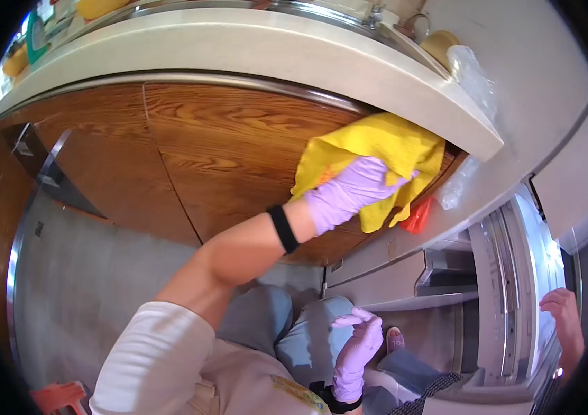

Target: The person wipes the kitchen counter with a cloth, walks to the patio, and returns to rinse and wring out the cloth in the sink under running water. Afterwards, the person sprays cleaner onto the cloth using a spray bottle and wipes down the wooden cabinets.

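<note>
A yellow cloth point(405, 142) is bunched against the wood-grain cabinet door point(232, 145) just under the counter edge. My left hand point(356, 187), in a purple glove, is closed on the cloth and presses it near the door's right end. The cloth's folds cover part of the fingers. My right hand point(362, 342), also in a purple glove, is by my right knee. Its fingers are loosely bent and partly apart, with nothing in them.
A pale countertop point(239, 41) curves above the doors, with a sink rim behind. Plastic bags hang at the right, one red point(417, 216). Another person's hand point(564, 325) is beside an open fridge point(515, 277); that person's slippered foot point(394, 339) is nearby. A red object point(59, 398) stands lower left.
</note>
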`<state>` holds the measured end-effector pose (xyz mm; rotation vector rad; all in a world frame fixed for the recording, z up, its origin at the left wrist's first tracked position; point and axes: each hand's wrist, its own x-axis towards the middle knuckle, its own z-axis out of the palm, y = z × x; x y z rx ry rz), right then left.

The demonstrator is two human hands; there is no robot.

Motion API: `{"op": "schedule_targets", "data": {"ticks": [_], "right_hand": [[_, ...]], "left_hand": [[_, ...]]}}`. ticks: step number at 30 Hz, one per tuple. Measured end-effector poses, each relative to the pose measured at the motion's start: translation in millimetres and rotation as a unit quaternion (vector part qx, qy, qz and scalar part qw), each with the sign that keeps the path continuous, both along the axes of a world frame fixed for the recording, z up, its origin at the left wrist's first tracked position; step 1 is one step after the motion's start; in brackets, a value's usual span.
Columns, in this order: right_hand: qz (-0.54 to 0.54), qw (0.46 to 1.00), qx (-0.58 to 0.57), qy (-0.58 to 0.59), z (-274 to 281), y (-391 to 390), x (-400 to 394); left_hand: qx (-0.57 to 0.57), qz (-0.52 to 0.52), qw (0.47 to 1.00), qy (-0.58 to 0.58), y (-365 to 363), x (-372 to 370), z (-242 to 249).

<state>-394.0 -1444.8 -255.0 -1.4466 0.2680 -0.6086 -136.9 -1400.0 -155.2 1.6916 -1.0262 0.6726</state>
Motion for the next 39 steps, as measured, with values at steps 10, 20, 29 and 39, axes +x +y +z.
{"op": "schedule_targets", "data": {"ticks": [10,20,29,39], "right_hand": [[-0.011,0.999,0.043,0.025,-25.6,-9.3,-3.4],[0.049,0.998,0.017,0.042,-27.9,-8.0,-3.4],[-0.036,0.998,0.032,0.044,-23.6,-31.6,-19.1],[-0.103,0.991,0.062,0.05,-29.8,-34.8,-28.9]], "left_hand": [[0.011,0.37,0.929,-0.028,202.8,-3.4,-36.1],[0.077,0.425,0.902,-0.019,69.2,-13.7,-41.4],[-0.053,0.101,0.986,-0.125,-86.7,-13.6,-4.3],[-0.103,-0.319,0.856,0.394,-53.3,-26.5,-171.0]]}}
